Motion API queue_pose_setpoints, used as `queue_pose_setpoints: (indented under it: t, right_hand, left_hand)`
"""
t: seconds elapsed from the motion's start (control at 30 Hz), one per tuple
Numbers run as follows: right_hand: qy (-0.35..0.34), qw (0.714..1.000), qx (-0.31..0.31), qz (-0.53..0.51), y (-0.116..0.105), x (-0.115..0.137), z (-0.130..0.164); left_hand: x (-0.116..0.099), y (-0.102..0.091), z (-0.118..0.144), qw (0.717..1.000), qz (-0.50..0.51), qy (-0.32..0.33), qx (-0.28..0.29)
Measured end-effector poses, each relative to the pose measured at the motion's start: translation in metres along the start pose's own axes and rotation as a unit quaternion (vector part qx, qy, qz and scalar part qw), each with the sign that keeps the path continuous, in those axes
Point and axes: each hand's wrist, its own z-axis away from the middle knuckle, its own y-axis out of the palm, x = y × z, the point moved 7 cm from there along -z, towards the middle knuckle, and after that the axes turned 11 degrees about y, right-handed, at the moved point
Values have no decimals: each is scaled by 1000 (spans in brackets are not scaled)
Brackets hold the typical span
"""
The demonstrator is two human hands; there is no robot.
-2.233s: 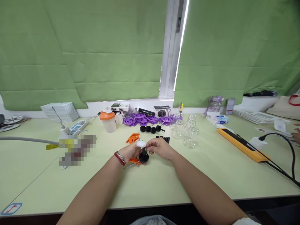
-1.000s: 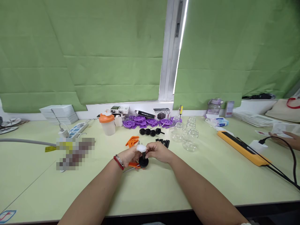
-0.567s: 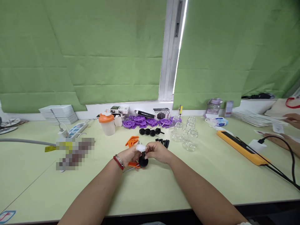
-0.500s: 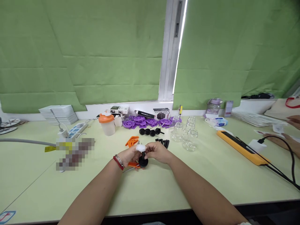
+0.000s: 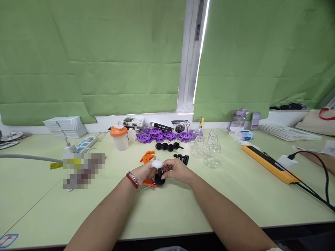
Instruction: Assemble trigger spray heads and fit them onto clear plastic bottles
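Bench (image 5: 199, 205), pale green and flat, sits below a black, round-based part (image 5: 159, 180) whose near-upright stem (image 5: 160, 171) meets a smooth white dome (image 5: 157, 164). The left hand (image 5: 144, 173) curls around its left side, partly hidden; the right hand (image 5: 176, 169), equally near, pinches the stem's right.

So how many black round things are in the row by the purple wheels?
4, left to right: first one, second one, third one, last one. None looks hidden.
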Motion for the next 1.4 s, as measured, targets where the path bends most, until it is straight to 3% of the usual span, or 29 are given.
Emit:
queue_pose_setpoints:
  t: [1.4]
  right_hand:
    - [13, 999, 19, -41, 6, -5, 0]
  left_hand:
    - [-2, 0, 0, 1000, -12, -4, 0]
